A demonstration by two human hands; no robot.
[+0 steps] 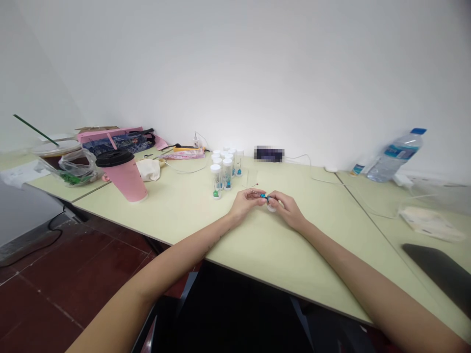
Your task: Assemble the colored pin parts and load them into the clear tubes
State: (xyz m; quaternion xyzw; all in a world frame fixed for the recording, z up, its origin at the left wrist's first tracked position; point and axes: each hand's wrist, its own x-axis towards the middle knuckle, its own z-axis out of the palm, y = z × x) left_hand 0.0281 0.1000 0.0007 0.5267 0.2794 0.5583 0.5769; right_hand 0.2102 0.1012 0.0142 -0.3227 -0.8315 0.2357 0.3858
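Note:
Near the middle of the table, my left hand [245,204] and my right hand [288,210] meet with bent fingers around a small shiny blue piece [263,196]. Its exact kind is too small to make out. A thin stick with a red tip [257,185] shows just behind my left fingers; whether it joins the blue piece I cannot tell. Below my right fingertips is a white round cap [271,208], partly hidden. Left of my hands stands a group of clear tubes [228,172] with white caps. The front tube [216,182] has a green bead at its bottom; others show blue ones.
A pink cup [125,179] with a black lid and a bagged drink [64,159] stand at the left. Behind lie a pink packet [184,154] and a blurred dark device [269,155] with a cable. A water bottle [395,157] leans at the right, beyond a table seam.

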